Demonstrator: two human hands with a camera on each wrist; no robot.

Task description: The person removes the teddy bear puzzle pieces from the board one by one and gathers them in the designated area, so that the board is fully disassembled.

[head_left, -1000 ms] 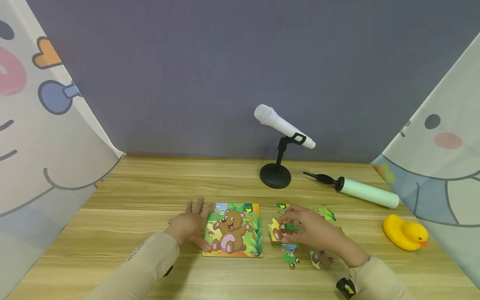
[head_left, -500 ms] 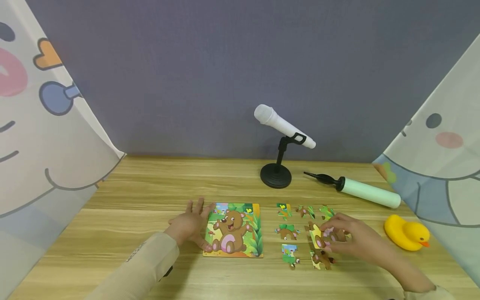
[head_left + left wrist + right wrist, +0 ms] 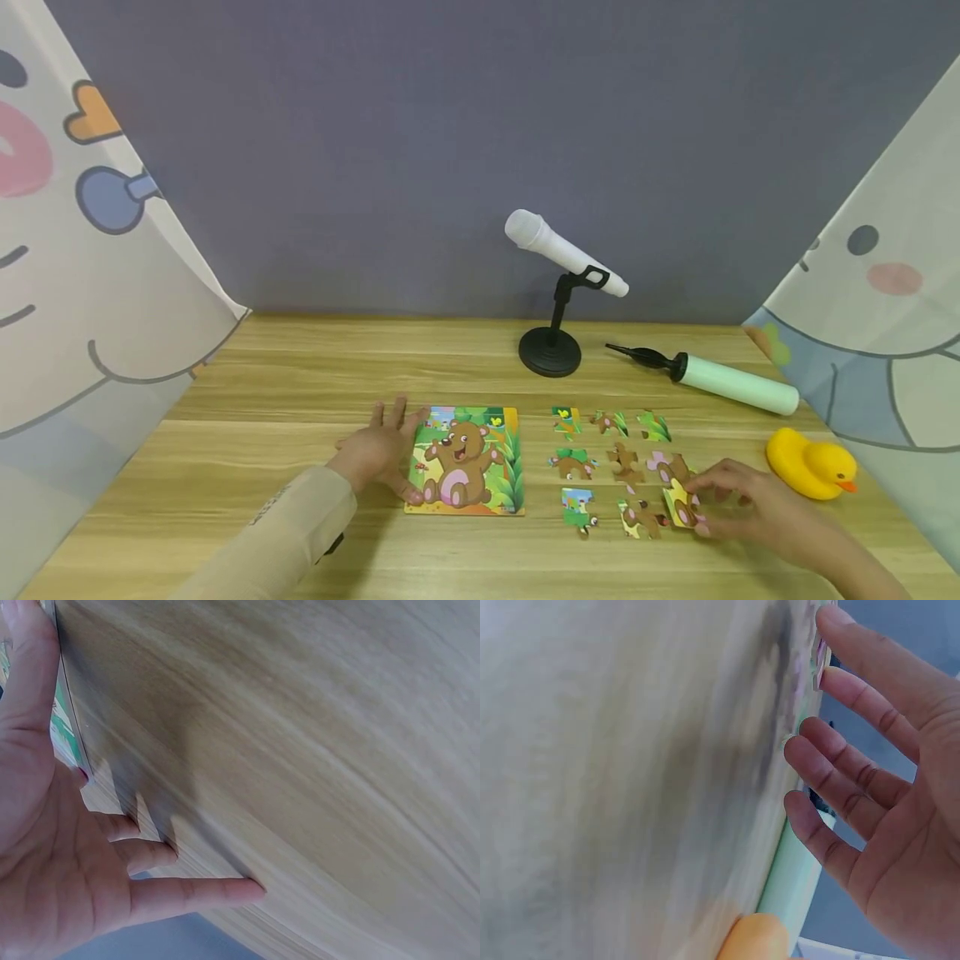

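Observation:
A square bear puzzle lies flat on the wooden table, its picture whole. My left hand rests at its left edge with fingers spread; the left wrist view shows the straight fingers touching the wood. To the right, my right hand pinches a yellow and brown puzzle piece between thumb and forefinger, tilted up at the lower right of the loose pieces. A brown and pink piece lies just behind it, and another brown piece is to its left. In the right wrist view the other fingers are bent loosely.
More loose pieces, such as a green one and a blue-green one, lie in rough rows. Behind them stand a white microphone on a black stand and a pale green hand pump. A yellow rubber duck sits at right.
My right hand has carried the yellow and brown puzzle piece rightward and toward me, from the left of the loose pieces to their lower right corner. My left hand has stayed put.

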